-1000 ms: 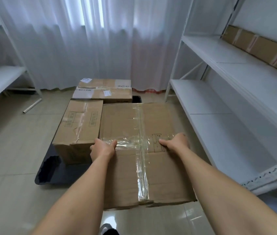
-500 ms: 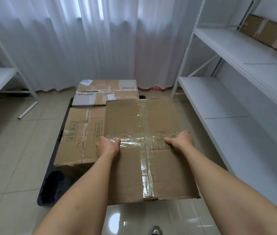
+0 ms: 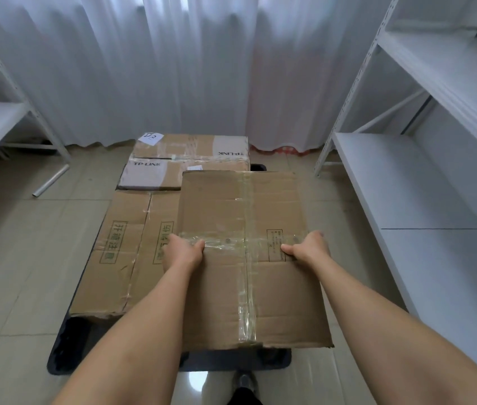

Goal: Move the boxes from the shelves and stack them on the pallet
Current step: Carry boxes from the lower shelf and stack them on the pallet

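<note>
Over the pallet [image 3: 65, 355] now (farther forward than before), taped box [image 3: 249, 258] in both gripping hands [image 3: 183, 252] [image 3: 309, 248].

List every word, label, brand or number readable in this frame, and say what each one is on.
"TP-LINK": white end of the nearer rear box.
"TP-LINK", upside down: white end of the farther rear box.
Handwritten white label on the farther rear box: perhaps "D2", unsure.
Green framed Chinese characters on the left box: too blurred to read.
Black framed print on the held box: too small to read.
</note>
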